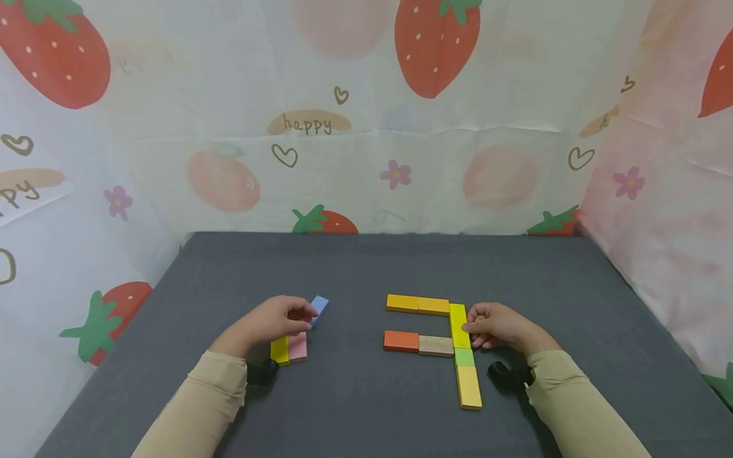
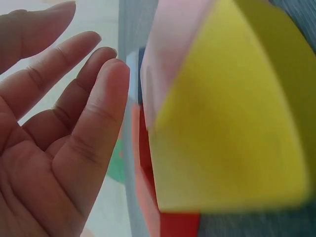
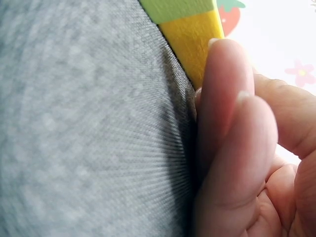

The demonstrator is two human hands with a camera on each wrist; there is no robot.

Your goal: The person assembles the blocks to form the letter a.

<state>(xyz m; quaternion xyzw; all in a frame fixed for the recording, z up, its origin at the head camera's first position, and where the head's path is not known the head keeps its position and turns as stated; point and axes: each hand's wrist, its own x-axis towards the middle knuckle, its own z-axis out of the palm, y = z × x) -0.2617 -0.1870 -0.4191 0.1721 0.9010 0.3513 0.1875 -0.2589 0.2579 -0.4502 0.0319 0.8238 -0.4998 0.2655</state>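
Prob. aligning step: R hand (image 1: 502, 326) at bright-yellow block (image 1: 457, 322), grip vs. touch unclear, L hand (image 1: 272, 322) loose & empty nr. blue block (image 1: 321, 307), next prob. needing a pinch.

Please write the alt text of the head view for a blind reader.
A right hand touches a yellow block in a branching row of coloured blocks on a grey table; the left hand is near a blue block. Strawberry-print cloth hangs behind.
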